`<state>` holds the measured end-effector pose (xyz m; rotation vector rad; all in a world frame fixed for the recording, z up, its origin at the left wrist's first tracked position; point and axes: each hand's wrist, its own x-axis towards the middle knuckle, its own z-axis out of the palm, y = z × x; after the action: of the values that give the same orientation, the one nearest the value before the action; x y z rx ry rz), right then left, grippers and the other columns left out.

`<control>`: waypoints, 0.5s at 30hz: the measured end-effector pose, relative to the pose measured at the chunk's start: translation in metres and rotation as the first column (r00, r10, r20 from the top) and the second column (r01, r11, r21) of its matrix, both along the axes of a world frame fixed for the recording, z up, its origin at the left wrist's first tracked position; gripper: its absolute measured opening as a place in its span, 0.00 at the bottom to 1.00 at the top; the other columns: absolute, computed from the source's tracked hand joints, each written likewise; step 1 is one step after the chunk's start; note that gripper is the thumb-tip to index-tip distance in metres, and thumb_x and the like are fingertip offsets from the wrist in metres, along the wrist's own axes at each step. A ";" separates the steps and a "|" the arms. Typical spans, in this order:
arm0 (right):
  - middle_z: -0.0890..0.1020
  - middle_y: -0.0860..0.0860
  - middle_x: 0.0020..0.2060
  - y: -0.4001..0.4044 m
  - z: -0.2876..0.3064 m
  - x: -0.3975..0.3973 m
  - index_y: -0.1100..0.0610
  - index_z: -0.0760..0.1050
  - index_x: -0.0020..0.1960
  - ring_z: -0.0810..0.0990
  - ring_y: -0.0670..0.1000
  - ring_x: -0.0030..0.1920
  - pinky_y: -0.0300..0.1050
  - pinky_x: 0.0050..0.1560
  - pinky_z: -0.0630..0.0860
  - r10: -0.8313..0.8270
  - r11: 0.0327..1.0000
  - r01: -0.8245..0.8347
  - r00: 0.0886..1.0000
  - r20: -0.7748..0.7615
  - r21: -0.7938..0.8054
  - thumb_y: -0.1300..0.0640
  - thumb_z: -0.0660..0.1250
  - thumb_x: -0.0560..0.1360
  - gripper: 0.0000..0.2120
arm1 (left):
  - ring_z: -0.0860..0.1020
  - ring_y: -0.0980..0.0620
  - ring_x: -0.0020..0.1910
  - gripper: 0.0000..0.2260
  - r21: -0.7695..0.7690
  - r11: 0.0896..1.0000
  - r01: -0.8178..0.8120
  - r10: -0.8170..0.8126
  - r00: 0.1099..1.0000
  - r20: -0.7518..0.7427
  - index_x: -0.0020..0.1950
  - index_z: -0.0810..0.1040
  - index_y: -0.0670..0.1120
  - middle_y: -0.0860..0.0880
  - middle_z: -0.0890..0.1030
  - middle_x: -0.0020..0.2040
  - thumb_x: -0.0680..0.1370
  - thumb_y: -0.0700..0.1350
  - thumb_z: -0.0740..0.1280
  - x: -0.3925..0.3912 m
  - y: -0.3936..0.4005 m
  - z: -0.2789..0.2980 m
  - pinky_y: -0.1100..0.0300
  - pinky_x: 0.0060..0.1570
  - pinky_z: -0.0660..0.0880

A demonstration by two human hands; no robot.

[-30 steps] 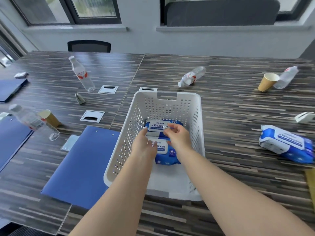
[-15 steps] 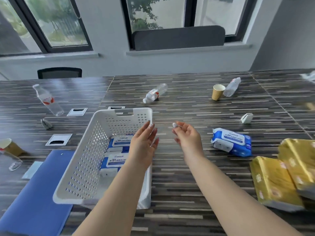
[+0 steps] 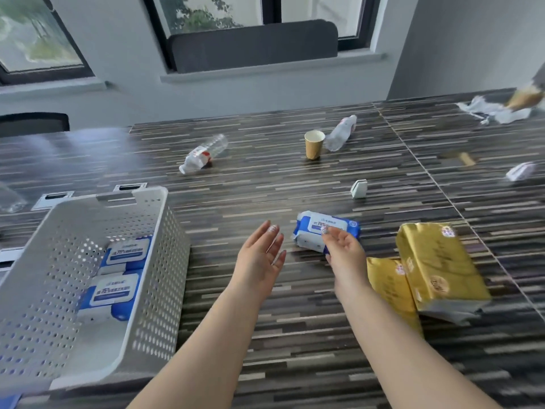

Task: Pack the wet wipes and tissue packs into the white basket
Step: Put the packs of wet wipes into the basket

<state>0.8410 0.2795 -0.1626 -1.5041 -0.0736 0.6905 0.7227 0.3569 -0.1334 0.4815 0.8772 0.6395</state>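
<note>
The white perforated basket stands at the left and holds two blue-and-white wet wipes packs, one behind the other. A third wet wipes pack lies on the table right of centre. My right hand hovers over its near edge with relaxed fingers and holds nothing. My left hand is empty too, fingers straight, in the air between basket and pack. Two gold tissue packs lie at the right, one leaning on the other.
On the striped dark table lie a plastic bottle, a paper cup beside a crushed bottle, a small white clip and crumpled paper far right. Cable ports sit behind the basket.
Both hands came out of the basket, leaving a wipes pack inside, and moved right toward the loose wipes pack. The view swung right, bringing the gold tissue packs into sight.
</note>
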 end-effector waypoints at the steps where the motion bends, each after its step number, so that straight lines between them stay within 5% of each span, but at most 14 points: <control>1: 0.79 0.45 0.49 -0.004 -0.003 0.008 0.53 0.75 0.55 0.77 0.46 0.52 0.46 0.59 0.74 -0.001 1.000 0.001 1.000 -0.005 -0.018 0.56 0.68 0.75 0.08 | 0.79 0.54 0.49 0.10 -0.009 1.000 -0.001 0.001 1.000 -0.011 0.57 0.77 0.49 0.50 0.83 0.47 0.77 0.38 0.67 0.008 -0.002 -0.002 0.57 0.51 0.73; 11: 0.76 0.51 0.64 -0.004 -0.040 0.087 0.56 0.72 0.63 0.76 0.51 0.62 0.50 0.60 0.76 -0.029 0.988 0.024 0.999 -0.032 -0.154 0.57 0.67 0.76 0.17 | 0.78 0.51 0.53 0.13 -0.075 0.994 0.082 -0.096 0.976 -0.196 0.61 0.77 0.47 0.48 0.82 0.48 0.77 0.39 0.68 0.079 0.009 -0.039 0.54 0.59 0.72; 15: 0.74 0.53 0.68 0.002 -0.058 0.105 0.55 0.69 0.67 0.75 0.48 0.58 0.35 0.42 0.74 0.073 0.969 -0.063 0.997 0.032 -0.240 0.57 0.67 0.76 0.21 | 0.76 0.51 0.58 0.16 0.043 0.985 0.170 -0.133 0.884 -0.449 0.64 0.75 0.47 0.47 0.80 0.61 0.76 0.43 0.69 0.100 0.027 -0.062 0.52 0.63 0.70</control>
<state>0.9457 0.2819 -0.2201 -1.7542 -0.0749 0.7442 0.8226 0.3840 -0.1953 0.7824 1.2360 0.4244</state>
